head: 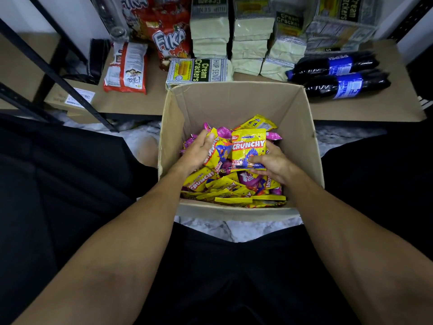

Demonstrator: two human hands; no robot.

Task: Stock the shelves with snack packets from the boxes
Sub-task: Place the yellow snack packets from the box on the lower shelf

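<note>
our right hand pinches a yellow packet upright in the box; our left hand grips a second packet just left of it. the shelf lies straight beyond, on the far side.

Glossy yellow plastic snack packets carry red lettering and blue figures; other shiny foil packets are purple. The cardboard box is plain brown. Dark plastic bottles wear blue labels.
</note>
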